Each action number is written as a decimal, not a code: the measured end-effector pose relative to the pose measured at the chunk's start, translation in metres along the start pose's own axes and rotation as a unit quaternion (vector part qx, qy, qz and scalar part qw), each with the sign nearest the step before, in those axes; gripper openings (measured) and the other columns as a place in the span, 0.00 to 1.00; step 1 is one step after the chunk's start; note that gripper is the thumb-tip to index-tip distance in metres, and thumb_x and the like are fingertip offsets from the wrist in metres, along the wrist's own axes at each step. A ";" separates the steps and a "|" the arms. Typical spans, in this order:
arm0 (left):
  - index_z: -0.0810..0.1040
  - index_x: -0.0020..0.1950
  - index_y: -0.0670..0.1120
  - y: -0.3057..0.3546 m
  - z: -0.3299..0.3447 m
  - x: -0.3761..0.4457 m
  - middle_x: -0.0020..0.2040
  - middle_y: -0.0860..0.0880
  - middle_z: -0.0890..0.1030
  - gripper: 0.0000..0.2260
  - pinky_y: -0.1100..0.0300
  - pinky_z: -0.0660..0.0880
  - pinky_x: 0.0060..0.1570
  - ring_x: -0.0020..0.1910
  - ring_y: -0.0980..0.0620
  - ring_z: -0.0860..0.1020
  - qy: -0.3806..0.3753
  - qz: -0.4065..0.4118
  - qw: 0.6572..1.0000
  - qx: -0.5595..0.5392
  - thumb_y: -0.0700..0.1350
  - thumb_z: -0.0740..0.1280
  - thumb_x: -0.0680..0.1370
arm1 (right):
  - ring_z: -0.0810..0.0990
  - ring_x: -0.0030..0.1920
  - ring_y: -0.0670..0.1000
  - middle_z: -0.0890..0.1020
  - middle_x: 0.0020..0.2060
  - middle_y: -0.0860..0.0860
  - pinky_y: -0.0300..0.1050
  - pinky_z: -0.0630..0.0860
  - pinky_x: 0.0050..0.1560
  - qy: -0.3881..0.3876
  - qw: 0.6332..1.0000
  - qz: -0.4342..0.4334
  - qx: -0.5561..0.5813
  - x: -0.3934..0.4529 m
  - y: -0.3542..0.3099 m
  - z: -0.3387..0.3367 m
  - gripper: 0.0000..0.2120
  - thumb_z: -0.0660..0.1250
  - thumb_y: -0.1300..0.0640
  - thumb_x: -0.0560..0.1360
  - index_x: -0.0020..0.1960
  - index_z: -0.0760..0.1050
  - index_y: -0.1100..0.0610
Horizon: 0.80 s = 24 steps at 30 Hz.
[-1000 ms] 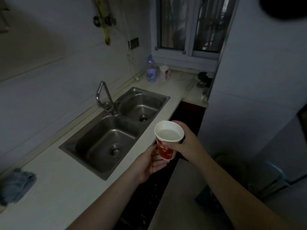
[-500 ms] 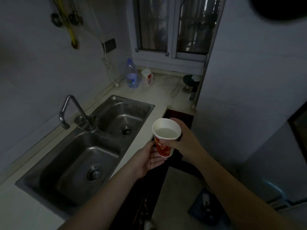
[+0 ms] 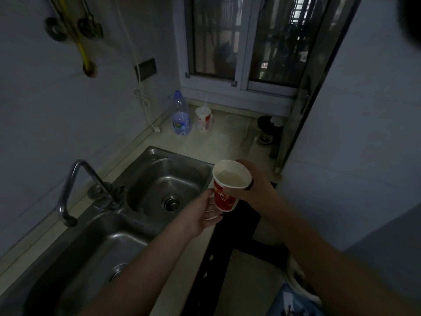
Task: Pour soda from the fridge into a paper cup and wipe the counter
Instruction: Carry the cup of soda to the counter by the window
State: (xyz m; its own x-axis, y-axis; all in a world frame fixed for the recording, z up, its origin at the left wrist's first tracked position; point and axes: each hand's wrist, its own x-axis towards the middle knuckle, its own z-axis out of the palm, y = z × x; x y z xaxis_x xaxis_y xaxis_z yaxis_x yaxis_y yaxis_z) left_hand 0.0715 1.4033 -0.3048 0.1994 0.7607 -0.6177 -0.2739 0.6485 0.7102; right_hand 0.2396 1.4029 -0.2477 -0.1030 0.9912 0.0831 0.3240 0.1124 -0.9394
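Observation:
A red and white paper cup (image 3: 224,197) holding pale liquid is upright in the air over the counter's front edge, beside the right basin. My right hand (image 3: 257,183) grips its far side, fingers curled round the rim and wall. My left hand (image 3: 204,209) touches the cup's lower left side, with relaxed fingers under its base. The pale counter (image 3: 225,142) runs back to the window.
A steel double sink (image 3: 141,201) with a bent tap (image 3: 78,190) fills the counter's left. A plastic water bottle (image 3: 181,117) and a second paper cup (image 3: 204,119) stand at the back near the window. A dark round item (image 3: 267,126) sits at the back right.
The view has moved forward along the counter toward the window. The blue cloth at the near left has left the frame. Both hands stay on the cup.

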 end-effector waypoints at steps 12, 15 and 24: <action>0.77 0.48 0.44 0.062 -0.006 0.100 0.45 0.45 0.80 0.12 0.56 0.76 0.43 0.47 0.49 0.78 0.027 -0.016 1.000 0.000 0.51 0.61 0.80 | 0.75 0.55 0.38 0.76 0.58 0.45 0.40 0.77 0.54 -0.025 1.000 -0.004 -0.004 0.116 0.035 0.000 0.34 0.80 0.55 0.63 0.65 0.70 0.50; 0.77 0.48 0.44 0.079 -0.006 0.134 0.46 0.46 0.81 0.11 0.55 0.77 0.43 0.45 0.50 0.78 0.038 -0.021 0.999 -0.016 0.50 0.61 0.79 | 0.73 0.51 0.34 0.74 0.56 0.43 0.23 0.71 0.45 -0.049 0.999 -0.006 -0.002 0.154 0.051 -0.006 0.32 0.79 0.57 0.65 0.66 0.69 0.52; 0.79 0.58 0.39 0.141 -0.007 0.239 0.56 0.39 0.81 0.18 0.53 0.78 0.46 0.58 0.42 0.79 0.095 -0.039 0.995 -0.012 0.52 0.63 0.79 | 0.79 0.56 0.47 0.79 0.55 0.45 0.55 0.79 0.54 -0.091 0.996 -0.003 0.023 0.278 0.090 -0.014 0.32 0.79 0.44 0.58 0.59 0.73 0.45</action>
State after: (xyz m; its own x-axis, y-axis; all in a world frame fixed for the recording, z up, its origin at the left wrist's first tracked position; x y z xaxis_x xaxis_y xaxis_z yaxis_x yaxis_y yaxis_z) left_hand 0.0738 1.6765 -0.3547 0.0405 0.6879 -0.7247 -0.2871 0.7027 0.6510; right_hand 0.2537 1.6893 -0.3043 -0.2749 0.9610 0.0312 0.2799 0.1110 -0.9536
